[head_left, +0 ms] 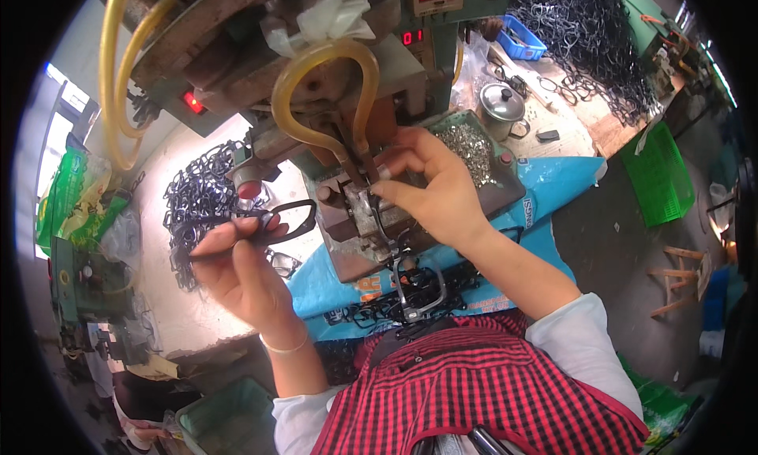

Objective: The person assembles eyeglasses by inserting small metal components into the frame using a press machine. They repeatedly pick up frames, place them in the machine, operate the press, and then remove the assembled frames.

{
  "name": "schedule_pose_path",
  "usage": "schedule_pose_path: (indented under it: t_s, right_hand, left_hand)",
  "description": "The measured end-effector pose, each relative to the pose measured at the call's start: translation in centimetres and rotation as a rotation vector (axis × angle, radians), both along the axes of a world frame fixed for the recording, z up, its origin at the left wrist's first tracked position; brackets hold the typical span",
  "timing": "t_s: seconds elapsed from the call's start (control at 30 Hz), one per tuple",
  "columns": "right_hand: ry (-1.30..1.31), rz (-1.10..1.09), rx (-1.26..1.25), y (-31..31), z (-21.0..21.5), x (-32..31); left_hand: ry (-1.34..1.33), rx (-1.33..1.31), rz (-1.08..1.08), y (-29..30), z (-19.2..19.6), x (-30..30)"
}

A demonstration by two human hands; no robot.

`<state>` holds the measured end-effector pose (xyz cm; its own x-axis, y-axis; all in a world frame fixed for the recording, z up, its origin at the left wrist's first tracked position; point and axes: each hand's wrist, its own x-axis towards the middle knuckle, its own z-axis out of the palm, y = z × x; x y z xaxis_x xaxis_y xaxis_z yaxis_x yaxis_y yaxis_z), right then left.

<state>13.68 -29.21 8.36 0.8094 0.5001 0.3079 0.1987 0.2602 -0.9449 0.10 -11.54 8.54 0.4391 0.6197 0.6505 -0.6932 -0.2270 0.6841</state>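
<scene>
- Left hand (237, 269) up in front of the chest, fingers pinched shut on a black eyeglass frame front (286, 218). It's gripped at one end, so the lens ring sticks out to the right, clear of the bench.
- Right hand (430, 190) is at the press fixture (359, 210). Thumb and forefinger are narrowed on something small at the metal block; can't tell what, too tiny to see.
- A 2nd black frame (414, 293) hangs below the fixture, just above the lap and near the red-check apron (489, 384).
- Handling, my read: the frame front is light, thin plastic w/ some flex. One pinch carries it fine. The rim is smooth, so a pinch at the end piece or bridge looks safer than on the open ring, which would likely bend if squeezed.
- Probably not brittle, but the thin hinge ends look like the weak spot; best kept flat going into the fixture.
- Tray of small silver metal parts (466, 147) sits just behind the right hand. The bits look tiny and slippery, fingertip work only.
- Pile of black frames (197, 202) on the white bench left of the machine, behind the left hand. They're tangled, so likely to snag when lifted.
- Yellow hose (316, 68) loops over the machine head, above both hands.
</scene>
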Motion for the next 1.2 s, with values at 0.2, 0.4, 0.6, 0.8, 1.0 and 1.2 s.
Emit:
schedule_pose_path:
  t_s: [0.2, 0.4, 0.6, 0.8, 1.0, 1.2]
  right_hand:
    - [0.1, -0.023, 0.004, 0.8, 0.7, -1.7]
    - [-0.641, -0.346, -0.486, -4.8, -1.8, 2.5]
    - [-0.841, -0.563, -0.8, -8.7, -8.3, 6.6]
    - [-0.681, -0.669, -0.708, -8.0, -8.3, 7.5]
    - [-0.608, -0.644, -0.645, -8.8, -8.3, 6.6]
    - [-0.383, -0.557, -0.485, -10.1, -8.0, 5.9]
  left_hand:
    - [-0.036, 0.164, 0.032, -0.5, 4.1, 2.1]
    - [0.086, 0.624, -0.046, -2.5, 1.9, 0.0]
    - [-0.001, 1.243, 0.102, -4.6, 0.8, 1.9]
    - [-0.027, 1.315, 0.084, -4.5, -0.7, 2.7]
    - [0.005, 1.083, 0.136, -5.9, -3.5, 2.3]
    - [0.607, 0.974, -0.557, -15.9, -10.5, -0.5]
